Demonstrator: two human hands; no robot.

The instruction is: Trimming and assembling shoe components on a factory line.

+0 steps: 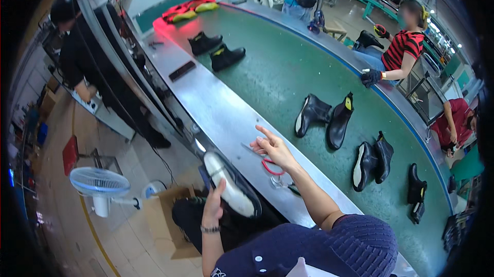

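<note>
My left hand grips a black boot beside the metal ledge, its white sole turned up toward me. Over the ledge reaches my right hand, index finger stretched out and the other fingers partly curled, with nothing clearly held. Just under it lies a red-handled tool, apparently scissors, with a thin grey blade partly hidden by the hand. Beyond, on the green conveyor belt, stands a pair of black ankle boots with pale sole edges, one showing a yellow lining.
More black boots lie along the belt, and another pair stands farther off. A dark flat bar rests on the metal ledge. At left are a fan and a cardboard box. A gloved co-worker sits across the belt.
</note>
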